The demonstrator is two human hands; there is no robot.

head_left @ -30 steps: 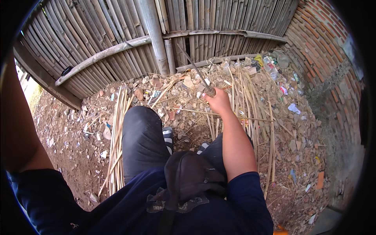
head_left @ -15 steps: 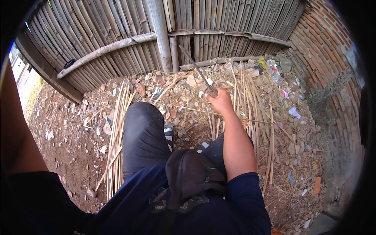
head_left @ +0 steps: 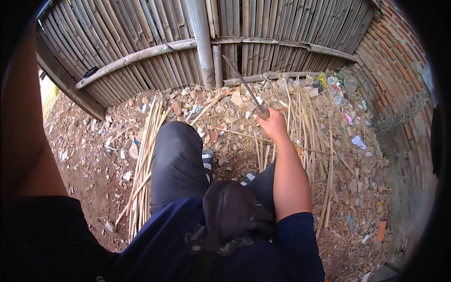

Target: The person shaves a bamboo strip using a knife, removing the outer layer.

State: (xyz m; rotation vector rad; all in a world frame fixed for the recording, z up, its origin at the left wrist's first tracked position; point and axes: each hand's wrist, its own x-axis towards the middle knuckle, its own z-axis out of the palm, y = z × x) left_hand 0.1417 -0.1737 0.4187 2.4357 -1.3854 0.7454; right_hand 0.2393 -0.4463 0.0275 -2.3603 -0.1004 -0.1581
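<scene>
My right hand (head_left: 274, 125) is closed round the handle of a long, narrow-bladed knife (head_left: 245, 84). Its dark blade points away and a little left, over the littered ground towards the bamboo wall. Beneath my right forearm, split bamboo strips (head_left: 304, 115) lie spread on the ground. A second bundle of pale bamboo strips (head_left: 144, 162) lies beside my left knee. My left arm rises along the left edge of the picture, and its hand is out of view.
A bamboo slat wall (head_left: 141, 33) with a pole rail stands ahead, and a brick wall (head_left: 399, 80) rises on the right. Stones, paper scraps and a clear plastic bottle (head_left: 335, 90) litter the dirt. A black bag (head_left: 237, 209) hangs at my front.
The whole view has shifted slightly, so the walls and ground appear a little further right and lower. My right hand keeps its grip on the knife.
</scene>
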